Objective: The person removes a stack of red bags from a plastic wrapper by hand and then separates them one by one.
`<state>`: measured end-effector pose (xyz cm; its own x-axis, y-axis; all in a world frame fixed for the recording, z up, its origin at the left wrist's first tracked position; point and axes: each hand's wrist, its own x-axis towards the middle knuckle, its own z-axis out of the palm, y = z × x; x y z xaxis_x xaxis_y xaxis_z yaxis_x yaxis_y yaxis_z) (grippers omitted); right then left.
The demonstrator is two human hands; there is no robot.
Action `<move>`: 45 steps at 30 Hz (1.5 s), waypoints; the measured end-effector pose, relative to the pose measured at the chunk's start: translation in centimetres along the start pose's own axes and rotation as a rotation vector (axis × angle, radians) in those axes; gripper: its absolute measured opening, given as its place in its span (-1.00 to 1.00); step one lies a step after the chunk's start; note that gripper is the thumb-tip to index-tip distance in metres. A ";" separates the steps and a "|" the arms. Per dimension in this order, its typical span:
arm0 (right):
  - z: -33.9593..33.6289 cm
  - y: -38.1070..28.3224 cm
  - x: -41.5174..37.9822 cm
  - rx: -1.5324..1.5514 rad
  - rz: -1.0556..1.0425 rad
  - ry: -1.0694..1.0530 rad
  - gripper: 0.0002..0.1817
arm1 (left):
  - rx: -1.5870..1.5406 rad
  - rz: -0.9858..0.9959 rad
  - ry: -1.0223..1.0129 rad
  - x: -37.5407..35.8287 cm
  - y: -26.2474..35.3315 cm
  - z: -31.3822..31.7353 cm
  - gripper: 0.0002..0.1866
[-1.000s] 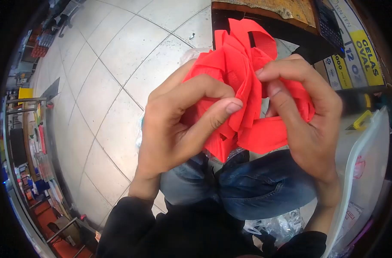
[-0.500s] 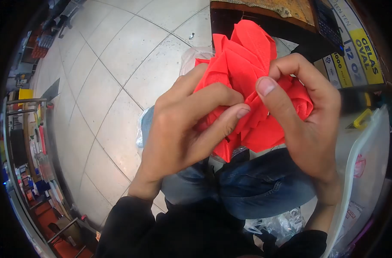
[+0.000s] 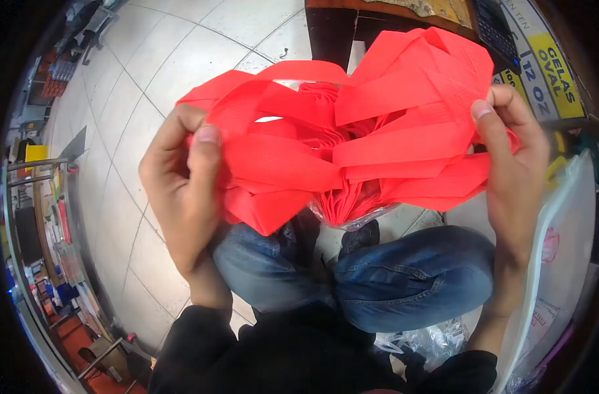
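My left hand [image 3: 184,171] pinches a bunch of red non-woven fabric bags [image 3: 279,161] between thumb and fingers, at its left end. A flat loop handle arches over the top of this bunch. On the other side, my right hand [image 3: 513,144] grips the right end of a second bunch of red bags [image 3: 421,118], thumb on top. The inner ends of both bunches meet in the middle, over my knees. Beneath them shows a stack of folded red fabric [image 3: 345,203] in clear plastic wrap, partly hidden.
A wooden desk [image 3: 378,8] stands ahead, with cartons [image 3: 552,72] to its right. A translucent plastic bin [image 3: 542,262] is close by my right arm. Crumpled clear plastic [image 3: 431,341] lies under my leg. Shelves of goods [image 3: 63,249] line the left, beyond the tiled floor [image 3: 115,177].
My hands have moved apart, left hand leftward and right hand rightward. The gathered red fabric has spread into two wide bunches, and the stack below has come into view.
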<state>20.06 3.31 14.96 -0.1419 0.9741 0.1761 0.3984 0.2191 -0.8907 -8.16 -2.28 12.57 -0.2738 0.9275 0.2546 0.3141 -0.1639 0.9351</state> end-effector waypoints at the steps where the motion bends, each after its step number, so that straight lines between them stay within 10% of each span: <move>1: -0.2 0.2 -0.1 0.001 0.003 0.001 -0.91 | 0.001 -0.002 -0.003 0.1 -0.2 -0.4 -0.86; 19: -0.8 1.5 0.2 0.018 0.057 0.263 -0.85 | -0.070 -0.063 0.199 1.0 -1.0 -1.5 -0.77; 45: 0.7 -0.6 0.2 0.143 -0.019 -0.030 -0.77 | -0.196 -0.045 0.094 0.8 -0.6 -0.2 -0.82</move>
<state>19.10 3.27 15.25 -0.1757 0.9673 0.1830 0.2621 0.2251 -0.9384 -8.73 -1.48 12.28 -0.3700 0.9014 0.2249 0.1194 -0.1939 0.9737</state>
